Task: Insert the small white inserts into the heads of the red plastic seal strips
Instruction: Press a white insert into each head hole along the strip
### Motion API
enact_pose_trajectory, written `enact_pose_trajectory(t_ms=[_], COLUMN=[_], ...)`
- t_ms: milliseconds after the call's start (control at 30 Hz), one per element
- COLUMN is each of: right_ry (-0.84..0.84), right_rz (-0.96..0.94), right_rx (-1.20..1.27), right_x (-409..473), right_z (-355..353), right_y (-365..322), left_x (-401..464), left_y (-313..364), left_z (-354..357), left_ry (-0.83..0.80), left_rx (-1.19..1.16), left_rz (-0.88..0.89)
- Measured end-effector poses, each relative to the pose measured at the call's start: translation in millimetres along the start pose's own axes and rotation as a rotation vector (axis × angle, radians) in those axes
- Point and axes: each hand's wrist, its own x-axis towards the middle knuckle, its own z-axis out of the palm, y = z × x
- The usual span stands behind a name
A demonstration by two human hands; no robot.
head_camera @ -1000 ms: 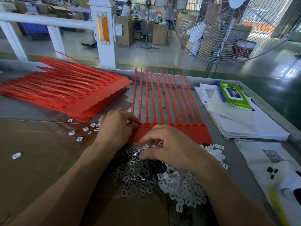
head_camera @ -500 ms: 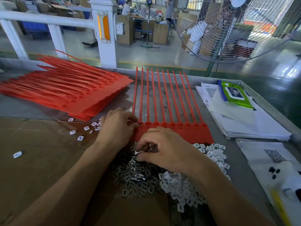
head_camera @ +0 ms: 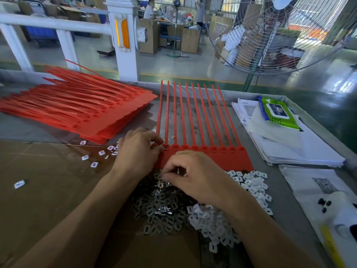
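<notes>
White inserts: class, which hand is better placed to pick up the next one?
Right. The right hand is curled over the pile of inserts, while the left hand pinches the red seal strip set at its heads.

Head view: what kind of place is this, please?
Most likely a factory assembly bench. A stack of red seal strips lies on the table, a heap of small inserts sits in front, and a large industrial fan stands behind.

Bright daylight, wide-angle edge distortion
</notes>
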Motion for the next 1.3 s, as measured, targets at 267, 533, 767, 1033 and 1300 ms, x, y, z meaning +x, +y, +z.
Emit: enact_pose_trajectory(t_ms=[267,533,767,1033,1300], right_ry=[0.057,0.144,0.366,0.421,0.413], right_rz=[0.149,0.244,0.362,0.364,0.390], right_rx=[0.218,0.413,0.736,0.673,0.704], right_x=[-2.8,-1.7,-0.3,0.1,0.5], right_z=[1.0,-2.0,-11.8,-10.8,-9.5], right_y=[6.9,9.1,15.6,17.2,18.8], left_x=[-4.4,-6.8,-13.2,-15.8,-14.3], left_y=[8.0,14.1,23.9,25.1,24.6], left_z=[-6.3,-9.8,-11.9,-10.2,-10.0], left_ry=[0.067,0.071,-0.076,-0.211,-0.197], left_rx=[-0.127,-0.286,-0.554,-0.694,-0.701], left_rz=[0.055,0.087,0.151,0.141,0.152])
